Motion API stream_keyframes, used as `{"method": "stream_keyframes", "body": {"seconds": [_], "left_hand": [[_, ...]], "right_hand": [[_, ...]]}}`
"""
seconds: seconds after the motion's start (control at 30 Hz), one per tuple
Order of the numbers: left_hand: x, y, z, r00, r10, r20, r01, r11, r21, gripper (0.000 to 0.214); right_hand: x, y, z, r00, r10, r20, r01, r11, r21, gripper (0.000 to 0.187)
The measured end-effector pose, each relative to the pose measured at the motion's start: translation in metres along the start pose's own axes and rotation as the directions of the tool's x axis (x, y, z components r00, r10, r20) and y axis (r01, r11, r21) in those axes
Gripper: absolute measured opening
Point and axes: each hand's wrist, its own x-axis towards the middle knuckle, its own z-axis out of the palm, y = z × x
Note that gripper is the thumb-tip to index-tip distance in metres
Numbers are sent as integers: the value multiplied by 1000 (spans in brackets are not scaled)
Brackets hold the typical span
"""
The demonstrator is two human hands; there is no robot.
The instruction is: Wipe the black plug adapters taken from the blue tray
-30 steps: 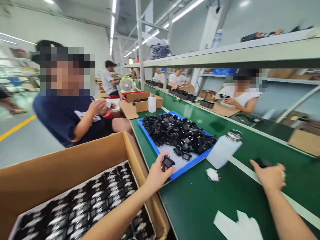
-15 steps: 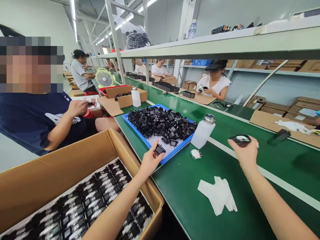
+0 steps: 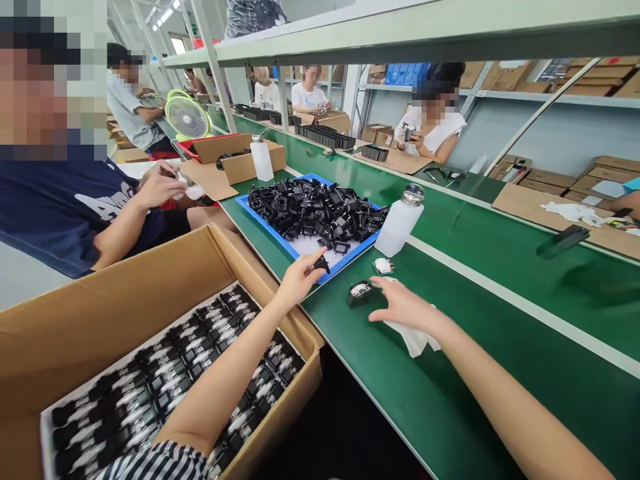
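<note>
I've got the left hand pinching a black plastic piece; right hand spread, black housing lying just beyond its fingertips.

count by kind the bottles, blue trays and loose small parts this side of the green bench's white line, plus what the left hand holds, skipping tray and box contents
White bottles: 2
Blue tray: 1
Open black case: 1
White-topped part: 1
Black part in the left hand: 1
Total: 6
</note>
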Motion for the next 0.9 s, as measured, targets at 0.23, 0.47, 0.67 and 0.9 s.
{"method": "stream_keyframes", "body": {"seconds": [0.23, 0.47, 0.67, 0.9], "left_hand": [[1, 48, 22, 974, 126, 188, -177, 943, 282, 23], [-7, 60, 39, 980, 86, 181, -154, 901, 405, 32], [-18, 43, 43, 969, -140, 204, -2, 819, 573, 44], [-16, 37, 48, 976, -80, 201, -51, 818, 574, 37]], "right_hand": [[2, -11, -30, 974, -217, -59, 224, 913, 341, 48], [12, -13, -15, 964, -250, -93, 250, 968, -6, 22], [20, 4, -9, 948, -312, -60, 317, 942, 109, 28], [19, -2, -15, 966, -259, 5, 258, 965, 54, 27]]}}
